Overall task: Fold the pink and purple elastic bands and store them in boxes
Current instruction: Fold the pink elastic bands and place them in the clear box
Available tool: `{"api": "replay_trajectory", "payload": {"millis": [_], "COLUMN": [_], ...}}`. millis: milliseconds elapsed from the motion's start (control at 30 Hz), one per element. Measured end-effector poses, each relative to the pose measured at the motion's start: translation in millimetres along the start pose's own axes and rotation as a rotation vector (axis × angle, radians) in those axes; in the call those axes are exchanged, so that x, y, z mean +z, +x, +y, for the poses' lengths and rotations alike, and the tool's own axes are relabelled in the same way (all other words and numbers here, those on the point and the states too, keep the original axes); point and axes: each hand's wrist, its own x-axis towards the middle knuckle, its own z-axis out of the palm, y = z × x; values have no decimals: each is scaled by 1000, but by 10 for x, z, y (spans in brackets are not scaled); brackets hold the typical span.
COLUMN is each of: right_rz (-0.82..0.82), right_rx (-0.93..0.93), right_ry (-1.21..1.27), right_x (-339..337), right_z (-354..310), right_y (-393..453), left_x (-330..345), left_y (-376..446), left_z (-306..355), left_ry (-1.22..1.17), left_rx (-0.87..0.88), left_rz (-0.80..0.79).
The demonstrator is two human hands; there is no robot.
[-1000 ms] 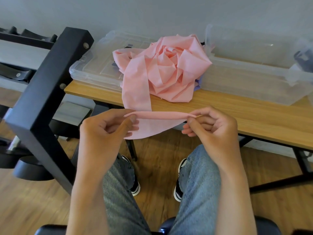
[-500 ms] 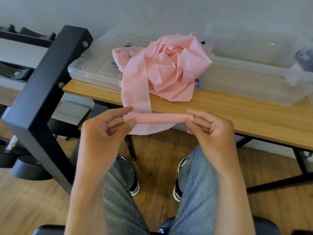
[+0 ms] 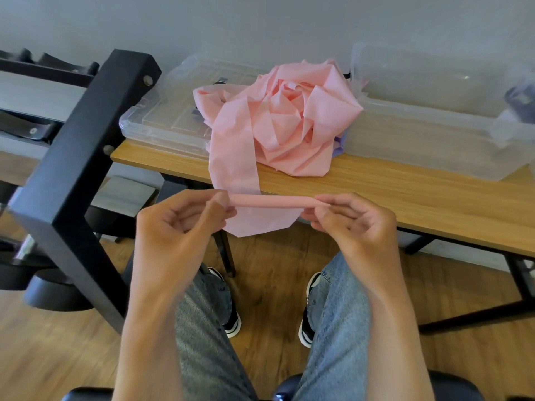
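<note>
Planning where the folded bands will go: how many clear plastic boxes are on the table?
2. One clear box sits at the table's left end with its lid on, partly under the pink band pile; the other clear box stands open on the right. The pile may hide more.

A plain grey wall (image 3: 260, 21) backs a wood-topped desk (image 3: 419, 204) on black metal legs, standing on a wood-plank floor (image 3: 275, 261), with a black metal rack (image 3: 84, 157) holding dark weights at left, all under soft, even light.
</note>
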Motion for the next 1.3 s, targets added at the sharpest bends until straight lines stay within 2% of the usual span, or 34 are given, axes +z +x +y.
{"api": "replay_trajectory", "payload": {"millis": [133, 367, 600, 767, 900, 1033, 1300], "right_rz": [18, -55, -76, -8, -19, 34, 23], "right_rx": [-24, 33, 15, -11, -26, -35, -50], "right_ry": [-44, -208, -228, -57, 15, -84, -200], "right_x": [4, 11, -8, 12, -4, -13, -46], "right_z": [-12, 75, 22, -6, -54, -25, 39], "right_y": [15, 41, 16, 2, -13, -6, -5], "left_x": [-17, -49, -158, -129, -84, -72, -91], "left_y": [17, 49, 62, 42, 16, 10, 9], "left_z": [1, 18, 22, 20, 24, -4, -7], "left_ry": [21, 82, 155, 119, 29, 56, 133], "left_rx": [17, 1, 23, 42, 28, 45, 28], "left_rz": [-5, -47, -55, -76, -52, -60, -70]}}
